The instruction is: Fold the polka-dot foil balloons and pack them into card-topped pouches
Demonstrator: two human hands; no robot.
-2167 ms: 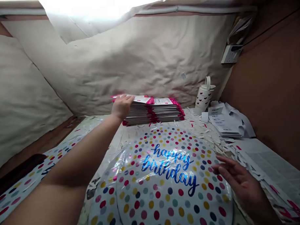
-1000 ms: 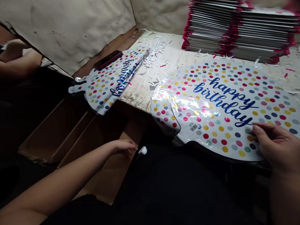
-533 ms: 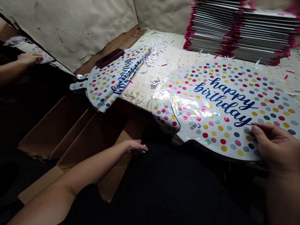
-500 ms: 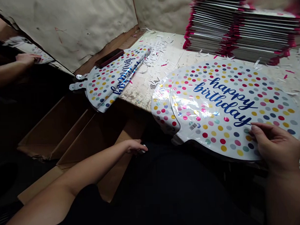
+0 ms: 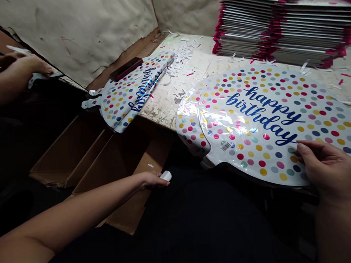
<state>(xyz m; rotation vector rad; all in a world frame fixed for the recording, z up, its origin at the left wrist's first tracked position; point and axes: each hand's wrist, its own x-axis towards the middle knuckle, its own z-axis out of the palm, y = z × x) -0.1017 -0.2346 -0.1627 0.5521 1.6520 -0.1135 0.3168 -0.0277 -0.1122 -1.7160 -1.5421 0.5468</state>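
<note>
A flat round foil balloon (image 5: 267, 120) with coloured dots and blue "happy birthday" script lies on the table, on top of another like it. My right hand (image 5: 323, 168) pinches its near right edge, fingers closed on the foil. My left hand (image 5: 152, 179) is low, below the table edge beside an open cardboard box (image 5: 87, 157), and is closed on a small white object (image 5: 166, 175) that I cannot name.
A folded dotted balloon (image 5: 133, 90) hangs over the table's left edge, with a dark phone (image 5: 125, 68) beside it. Stacks of pink-edged packets (image 5: 281, 28) stand at the back. Paper scraps litter the table (image 5: 187, 66). Another person's hands (image 5: 26, 67) work at far left.
Since 2.2 s ago my left hand has come down from the packet stack to below the table edge. My right hand stays on the balloon's edge. The view shifted slightly.
</note>
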